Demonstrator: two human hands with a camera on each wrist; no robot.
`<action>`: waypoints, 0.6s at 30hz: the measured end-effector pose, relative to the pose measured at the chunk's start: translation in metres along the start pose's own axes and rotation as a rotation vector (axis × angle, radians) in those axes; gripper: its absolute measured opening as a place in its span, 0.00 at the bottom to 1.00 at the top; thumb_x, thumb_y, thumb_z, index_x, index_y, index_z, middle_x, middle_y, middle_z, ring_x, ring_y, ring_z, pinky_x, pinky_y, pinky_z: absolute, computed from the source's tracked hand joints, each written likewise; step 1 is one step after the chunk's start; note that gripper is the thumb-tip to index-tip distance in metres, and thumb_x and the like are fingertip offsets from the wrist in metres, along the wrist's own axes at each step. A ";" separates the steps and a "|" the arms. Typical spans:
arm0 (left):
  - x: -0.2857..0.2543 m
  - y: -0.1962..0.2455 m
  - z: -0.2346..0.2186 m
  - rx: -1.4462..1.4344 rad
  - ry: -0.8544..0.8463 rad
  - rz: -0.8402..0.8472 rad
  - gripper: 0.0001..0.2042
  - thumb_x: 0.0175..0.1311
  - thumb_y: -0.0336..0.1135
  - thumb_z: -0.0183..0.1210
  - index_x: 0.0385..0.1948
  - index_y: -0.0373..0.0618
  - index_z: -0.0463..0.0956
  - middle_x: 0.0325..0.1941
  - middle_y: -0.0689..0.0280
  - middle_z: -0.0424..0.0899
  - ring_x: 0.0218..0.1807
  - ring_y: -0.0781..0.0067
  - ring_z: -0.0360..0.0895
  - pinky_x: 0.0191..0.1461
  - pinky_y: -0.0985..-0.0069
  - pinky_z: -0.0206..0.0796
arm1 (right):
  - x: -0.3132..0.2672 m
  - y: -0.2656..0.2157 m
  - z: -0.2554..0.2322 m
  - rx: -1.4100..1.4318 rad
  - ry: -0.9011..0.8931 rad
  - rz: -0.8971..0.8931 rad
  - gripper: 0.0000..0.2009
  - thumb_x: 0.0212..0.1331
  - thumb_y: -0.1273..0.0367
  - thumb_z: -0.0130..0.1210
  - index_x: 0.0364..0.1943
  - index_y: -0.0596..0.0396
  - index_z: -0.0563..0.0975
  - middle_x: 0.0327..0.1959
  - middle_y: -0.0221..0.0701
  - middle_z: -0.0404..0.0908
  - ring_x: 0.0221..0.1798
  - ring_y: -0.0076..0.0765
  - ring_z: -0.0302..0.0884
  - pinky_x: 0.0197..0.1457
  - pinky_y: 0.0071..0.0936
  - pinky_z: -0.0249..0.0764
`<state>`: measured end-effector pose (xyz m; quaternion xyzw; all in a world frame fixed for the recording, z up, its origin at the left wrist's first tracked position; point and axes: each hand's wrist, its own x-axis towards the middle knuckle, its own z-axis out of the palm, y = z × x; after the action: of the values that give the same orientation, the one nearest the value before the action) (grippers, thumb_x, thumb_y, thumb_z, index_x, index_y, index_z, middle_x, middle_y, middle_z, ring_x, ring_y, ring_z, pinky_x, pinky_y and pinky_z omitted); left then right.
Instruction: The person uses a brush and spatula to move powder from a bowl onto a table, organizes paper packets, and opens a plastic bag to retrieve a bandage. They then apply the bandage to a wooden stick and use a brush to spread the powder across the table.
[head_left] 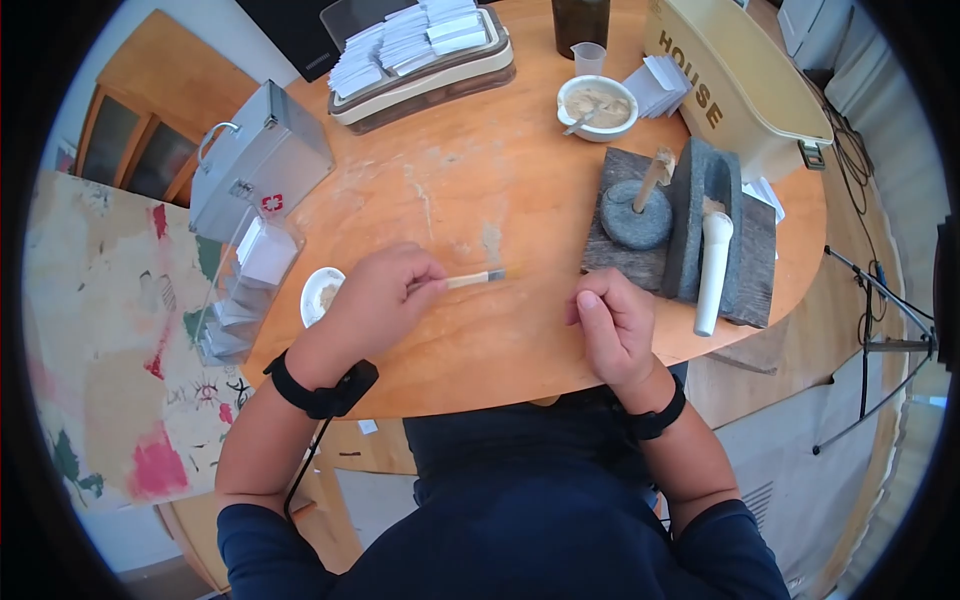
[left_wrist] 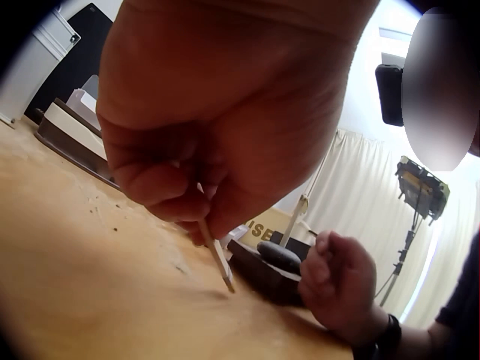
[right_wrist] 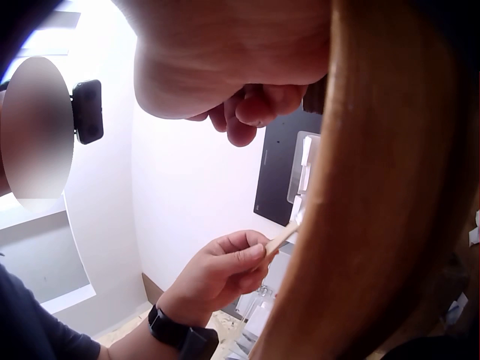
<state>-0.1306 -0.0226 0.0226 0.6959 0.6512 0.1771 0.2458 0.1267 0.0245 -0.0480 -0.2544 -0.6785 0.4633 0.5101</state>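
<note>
Head view: left hand (head_left: 388, 290), grip narrow around a pale stick (head_left: 464, 281); right hand (head_left: 614, 322), grip loosely curled.

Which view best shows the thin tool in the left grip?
The head view: the thin tool shows unobstructed from the left grip to its greyish end. The left wrist view shows it slanting down toward the tabletop; the right wrist view, only a short stretch.

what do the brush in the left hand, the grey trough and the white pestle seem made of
Brush: handle likely bare wood, pale and matte; the grey band may be metal.
Grey trough: probably stone, dull with a grainy surface.
White pestle: perhaps porcelain, looking smooth; plastic isn't ruled out.
</note>
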 end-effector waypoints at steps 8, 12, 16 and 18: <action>0.024 -0.025 -0.001 0.125 0.238 -0.105 0.05 0.57 0.29 0.58 0.30 0.38 0.78 0.27 0.56 0.77 0.30 0.58 0.75 0.35 0.68 0.67 | -0.001 0.001 0.002 0.006 0.000 0.020 0.07 0.62 0.75 0.49 0.26 0.58 0.73 0.19 0.29 0.73 0.21 0.26 0.71 0.26 0.22 0.66; 0.020 -0.014 -0.011 0.017 0.144 -0.084 0.05 0.58 0.30 0.58 0.30 0.38 0.78 0.27 0.60 0.78 0.29 0.65 0.75 0.34 0.72 0.66 | -0.001 0.001 0.001 -0.008 0.012 0.015 0.07 0.62 0.75 0.49 0.26 0.58 0.73 0.19 0.29 0.73 0.21 0.26 0.71 0.26 0.22 0.66; -0.001 -0.008 -0.008 -0.065 -0.053 -0.013 0.04 0.59 0.28 0.58 0.30 0.37 0.78 0.26 0.64 0.77 0.27 0.73 0.73 0.32 0.76 0.64 | -0.001 0.001 0.002 -0.011 0.018 0.020 0.06 0.61 0.76 0.49 0.26 0.58 0.73 0.18 0.29 0.73 0.21 0.26 0.71 0.26 0.22 0.66; -0.001 -0.012 -0.006 0.045 -0.018 -0.058 0.04 0.59 0.27 0.58 0.30 0.37 0.77 0.25 0.65 0.76 0.27 0.76 0.72 0.31 0.77 0.63 | 0.000 0.002 0.002 -0.006 0.009 0.002 0.06 0.61 0.76 0.49 0.27 0.58 0.73 0.18 0.30 0.73 0.21 0.27 0.71 0.26 0.22 0.65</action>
<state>-0.1440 -0.0222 0.0210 0.6838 0.6726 0.1487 0.2408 0.1245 0.0245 -0.0505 -0.2589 -0.6774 0.4606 0.5118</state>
